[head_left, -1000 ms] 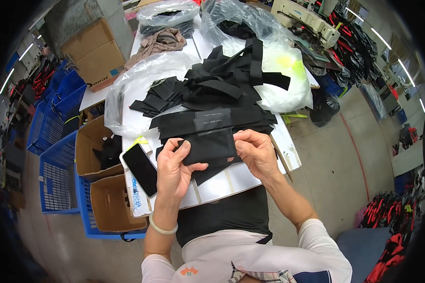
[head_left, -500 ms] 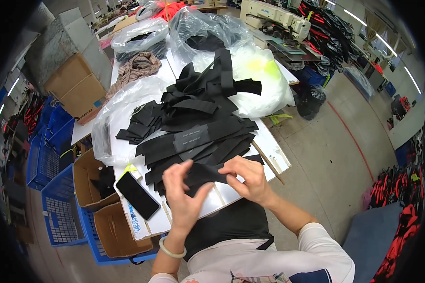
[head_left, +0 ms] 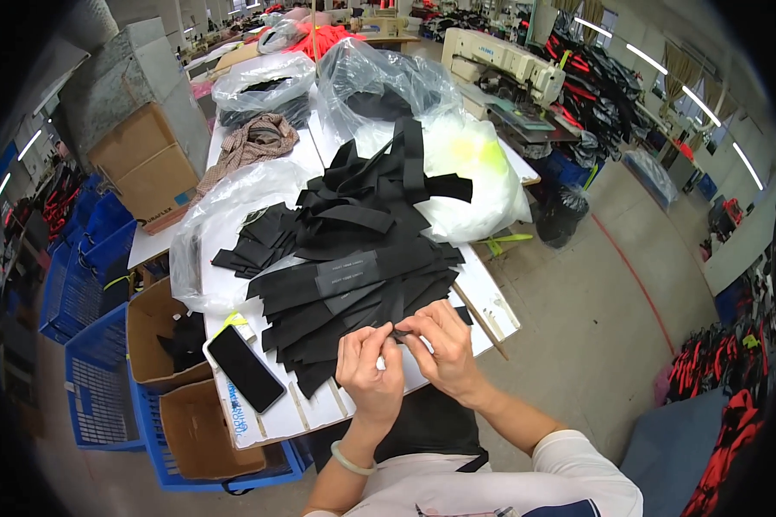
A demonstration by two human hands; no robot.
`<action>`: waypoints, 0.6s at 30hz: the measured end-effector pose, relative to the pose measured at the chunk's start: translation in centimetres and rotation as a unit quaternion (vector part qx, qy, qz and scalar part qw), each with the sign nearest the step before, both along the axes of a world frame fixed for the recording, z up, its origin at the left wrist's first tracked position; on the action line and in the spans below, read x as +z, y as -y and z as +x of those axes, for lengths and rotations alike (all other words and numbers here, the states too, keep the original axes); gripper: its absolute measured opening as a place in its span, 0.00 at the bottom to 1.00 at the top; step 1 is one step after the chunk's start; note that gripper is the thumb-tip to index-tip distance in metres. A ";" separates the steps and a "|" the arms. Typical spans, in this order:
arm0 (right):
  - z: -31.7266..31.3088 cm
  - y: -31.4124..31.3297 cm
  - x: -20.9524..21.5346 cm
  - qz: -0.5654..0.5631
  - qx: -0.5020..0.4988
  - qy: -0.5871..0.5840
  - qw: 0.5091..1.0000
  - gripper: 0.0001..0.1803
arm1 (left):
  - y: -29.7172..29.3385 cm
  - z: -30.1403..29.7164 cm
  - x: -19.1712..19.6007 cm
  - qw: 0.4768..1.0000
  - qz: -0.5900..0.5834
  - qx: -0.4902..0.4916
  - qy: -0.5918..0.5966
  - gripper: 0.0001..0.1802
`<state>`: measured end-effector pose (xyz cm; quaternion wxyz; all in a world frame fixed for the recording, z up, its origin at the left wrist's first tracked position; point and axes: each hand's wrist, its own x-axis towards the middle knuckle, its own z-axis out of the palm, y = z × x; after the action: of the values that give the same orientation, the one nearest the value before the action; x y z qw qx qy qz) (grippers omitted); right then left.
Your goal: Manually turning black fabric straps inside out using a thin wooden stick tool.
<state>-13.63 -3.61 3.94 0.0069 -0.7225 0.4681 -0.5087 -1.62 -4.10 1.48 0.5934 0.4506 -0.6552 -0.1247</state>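
While both pinched one black strap end [head_left: 400, 331], the left hand [head_left: 369, 370] and right hand [head_left: 442, 345] met near the strap pile [head_left: 353, 293] on the table [head_left: 319, 409].

- The hall is brightly and evenly lit, a cool white light coming from long ceiling tubes [head_left: 664, 73] that show as streaks along the upper right and again at the far left edge.
- Shadows are soft and short; only a faint one sits under the hands [head_left: 409, 362] on the white table [head_left: 319, 409].
- Clear plastic bags [head_left: 483, 172] throw back white glare, washed out in places.
- The black fabric strips [head_left: 353, 276] swallow detail, folds hard to read.
- Centre is sharp, without motion blur.
- Fisheye bending curves the table edges and floor, and a black vignette rings the frame; things near the rim look smeared and small.
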 end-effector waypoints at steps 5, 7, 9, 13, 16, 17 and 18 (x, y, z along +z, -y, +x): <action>-0.5 -0.2 -4.5 0.354 0.164 0.499 0.774 0.06 | 0.3 -0.2 -1.0 0.994 -0.022 -0.006 0.103 0.13; 1.1 -1.0 -5.6 0.404 0.206 0.689 0.565 0.02 | 0.1 -0.1 -2.3 0.996 0.019 -0.021 0.080 0.11; 1.2 -1.5 -7.1 0.428 0.245 0.735 0.465 0.01 | -0.7 1.2 -3.0 0.995 0.074 -0.040 0.054 0.07; 0.7 -1.3 -4.9 0.459 0.207 0.520 0.690 0.11 | -2.5 1.8 -4.3 0.971 0.182 -0.130 -0.088 0.05; 0.9 -0.3 -3.6 0.277 0.104 0.300 0.907 0.07 | -2.3 0.5 -2.6 0.916 0.264 -0.153 -0.259 0.05; 0.9 -0.7 -2.7 0.241 0.103 0.257 0.930 0.05 | -2.2 0.5 -1.9 0.902 0.276 -0.150 -0.297 0.05; 1.0 -1.0 -2.0 0.204 0.101 0.215 0.950 0.05 | -1.8 0.6 -1.6 0.905 0.269 -0.144 -0.294 0.05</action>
<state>-12.58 -2.60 1.93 0.3056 -0.6228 0.4743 -0.5420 -1.06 -2.31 -0.12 0.5909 0.4365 -0.4500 -0.5078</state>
